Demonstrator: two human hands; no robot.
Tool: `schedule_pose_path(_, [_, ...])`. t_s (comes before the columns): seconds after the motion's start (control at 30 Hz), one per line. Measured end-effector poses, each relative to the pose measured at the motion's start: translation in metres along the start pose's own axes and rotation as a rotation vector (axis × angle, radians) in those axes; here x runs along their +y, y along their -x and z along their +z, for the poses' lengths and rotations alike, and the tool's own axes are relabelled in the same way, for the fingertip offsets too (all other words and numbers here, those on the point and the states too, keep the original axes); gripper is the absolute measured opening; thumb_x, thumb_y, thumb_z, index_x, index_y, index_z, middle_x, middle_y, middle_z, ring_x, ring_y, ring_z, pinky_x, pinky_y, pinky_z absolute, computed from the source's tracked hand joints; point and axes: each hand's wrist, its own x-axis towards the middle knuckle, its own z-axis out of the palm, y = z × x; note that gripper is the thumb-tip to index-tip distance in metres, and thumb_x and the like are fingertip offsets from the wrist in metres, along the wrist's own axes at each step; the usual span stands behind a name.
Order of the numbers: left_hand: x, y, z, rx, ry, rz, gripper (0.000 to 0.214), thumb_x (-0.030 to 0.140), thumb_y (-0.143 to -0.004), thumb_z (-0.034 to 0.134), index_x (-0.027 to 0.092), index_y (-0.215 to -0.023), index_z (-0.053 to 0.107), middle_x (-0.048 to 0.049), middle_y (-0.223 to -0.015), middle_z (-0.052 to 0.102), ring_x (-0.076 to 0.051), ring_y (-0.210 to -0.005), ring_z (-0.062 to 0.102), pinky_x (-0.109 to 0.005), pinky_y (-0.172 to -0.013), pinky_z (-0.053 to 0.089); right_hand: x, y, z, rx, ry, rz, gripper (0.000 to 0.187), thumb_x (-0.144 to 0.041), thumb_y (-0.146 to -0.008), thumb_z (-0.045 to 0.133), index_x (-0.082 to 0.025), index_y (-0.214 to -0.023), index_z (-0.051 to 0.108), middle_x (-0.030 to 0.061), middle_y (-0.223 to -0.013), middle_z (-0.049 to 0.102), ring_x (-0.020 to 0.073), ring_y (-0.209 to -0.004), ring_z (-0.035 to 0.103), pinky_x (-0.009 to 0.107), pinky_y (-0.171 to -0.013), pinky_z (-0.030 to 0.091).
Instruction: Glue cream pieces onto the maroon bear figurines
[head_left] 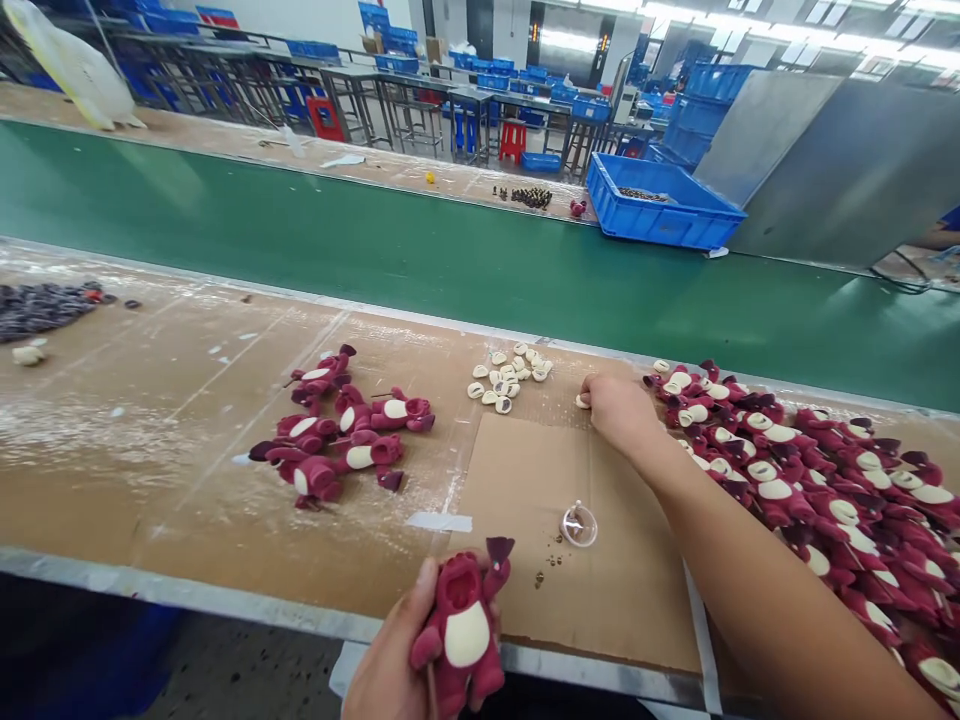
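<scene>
My left hand [401, 650] is closed around a maroon toy figure [457, 630] with a cream belly, held upright at the table's front edge. A hollow opening shows where its face would be. Farther off, my right hand [619, 410] pinches a small cream oval piece [582, 402] at its fingertips, just above the cardboard. To the left of that hand lies a loose group of cream face pieces [506, 375], some with dark marks. A small clear cup [578, 525] stands on the cardboard sheet [525, 480], with tiny brown bits [540, 579] beside it.
Several maroon figures [360, 455] without faces lie left of the cardboard. A large heap of figures with cream faces [817, 490] covers the right side. Behind runs a green belt [375, 250], with a blue crate [667, 215] on its far side. Dark pieces [41, 308] lie far left.
</scene>
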Motion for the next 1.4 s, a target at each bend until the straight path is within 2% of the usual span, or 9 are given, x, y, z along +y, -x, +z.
schedule_pose_path(0.13, [-0.008, 0.003, 0.006, -0.077, -0.014, 0.030, 0.053, 0.059, -0.085, 0.078, 0.011, -0.107, 0.079, -0.0075, -0.068, 0.071, -0.015, -0.046, 0.056, -0.024, -0.043, 0.041, -0.010, 0.025, -0.016, 0.086, -0.139, -0.111, 0.014, -0.023, -0.101, 0.064, -0.015, -0.092, 0.070, 0.0057, -0.096, 0.072, 0.0190, -0.092, 0.069, 0.038, -0.089, 0.058])
schedule_pose_path(0.23, [-0.017, 0.002, 0.008, -0.120, -0.002, 0.028, 0.056, 0.062, -0.086, 0.077, 0.012, -0.111, 0.078, -0.0079, -0.070, 0.072, -0.015, -0.047, 0.058, -0.023, -0.043, 0.039, -0.029, 0.085, -0.022, 0.214, -0.284, -0.287, 0.020, -0.018, -0.105, 0.051, -0.020, -0.095, 0.068, 0.0070, -0.108, 0.069, 0.0190, -0.104, 0.066, 0.034, -0.096, 0.054])
schedule_pose_path(0.33, [-0.027, -0.003, 0.009, -0.149, -0.002, 0.021, 0.059, 0.065, -0.086, 0.076, 0.011, -0.111, 0.079, -0.0075, -0.068, 0.072, -0.016, -0.049, 0.060, -0.023, -0.046, 0.042, -0.046, 0.154, -0.008, 0.341, -0.556, -0.638, 0.014, -0.016, -0.102, 0.056, -0.025, -0.099, 0.067, 0.0056, -0.114, 0.057, 0.0161, -0.104, 0.062, 0.023, -0.080, 0.056])
schedule_pose_path(0.43, [-0.036, -0.005, 0.009, -0.175, -0.032, 0.053, 0.061, 0.066, -0.089, 0.072, 0.013, -0.118, 0.076, -0.0057, -0.067, 0.072, -0.017, -0.053, 0.063, -0.026, -0.051, 0.047, -0.050, 0.192, 0.016, 0.378, -0.648, -0.667, 0.020, -0.008, -0.101, 0.055, -0.025, -0.102, 0.066, 0.0059, -0.117, 0.049, 0.0148, -0.099, 0.058, 0.023, -0.081, 0.055])
schedule_pose_path(0.57, [-0.042, -0.003, 0.014, -0.200, -0.125, 0.039, 0.066, 0.070, -0.091, 0.065, 0.016, -0.129, 0.070, -0.0050, -0.065, 0.073, -0.021, -0.055, 0.066, -0.026, -0.050, 0.045, -0.046, 0.195, 0.030, 0.383, -0.660, -0.614, 0.022, -0.007, -0.101, 0.054, -0.024, -0.107, 0.065, 0.0071, -0.120, 0.047, 0.0173, -0.105, 0.055, 0.027, -0.085, 0.055])
schedule_pose_path(0.93, [-0.039, 0.012, 0.027, -0.150, -0.316, 0.112, 0.068, 0.071, -0.095, 0.058, 0.018, -0.136, 0.069, -0.0027, -0.060, 0.067, -0.019, -0.056, 0.063, -0.024, -0.050, 0.045, -0.054, 0.205, 0.021, 0.485, -0.566, -0.602, 0.026, 0.005, -0.099, 0.047, -0.016, -0.100, 0.063, 0.0071, -0.118, 0.050, 0.0169, -0.104, 0.053, 0.031, -0.090, 0.050])
schedule_pose_path(1.13, [-0.036, 0.016, 0.030, -0.207, -0.273, 0.159, 0.065, 0.069, -0.096, 0.058, 0.018, -0.133, 0.071, -0.0105, -0.093, 0.077, -0.018, -0.066, 0.064, -0.027, -0.059, 0.053, -0.058, 0.209, 0.018, 0.621, -0.473, -0.614, 0.024, 0.008, -0.097, 0.051, -0.012, -0.097, 0.064, 0.0043, -0.106, 0.053, 0.0159, -0.100, 0.055, 0.030, -0.089, 0.047])
schedule_pose_path(1.3, [-0.037, 0.015, 0.027, -0.229, -0.282, 0.108, 0.064, 0.069, -0.097, 0.057, 0.017, -0.131, 0.072, -0.0080, -0.079, 0.076, -0.017, -0.060, 0.065, -0.027, -0.058, 0.055, -0.064, 0.214, 0.024, 0.675, -0.440, -0.567, 0.022, 0.007, -0.095, 0.057, -0.013, -0.097, 0.065, 0.0051, -0.105, 0.053, 0.0154, -0.097, 0.055, 0.030, -0.084, 0.048])
schedule_pose_path(1.4, [-0.040, 0.014, 0.024, -0.158, -0.282, 0.210, 0.061, 0.066, -0.097, 0.059, 0.018, -0.130, 0.074, -0.0143, -0.106, 0.080, -0.026, -0.086, 0.075, -0.033, -0.076, 0.063, -0.071, 0.218, 0.028, 0.660, -0.430, -0.463, 0.021, 0.005, -0.096, 0.058, -0.015, -0.096, 0.065, 0.0058, -0.104, 0.056, 0.0159, -0.094, 0.056, 0.030, -0.080, 0.047])
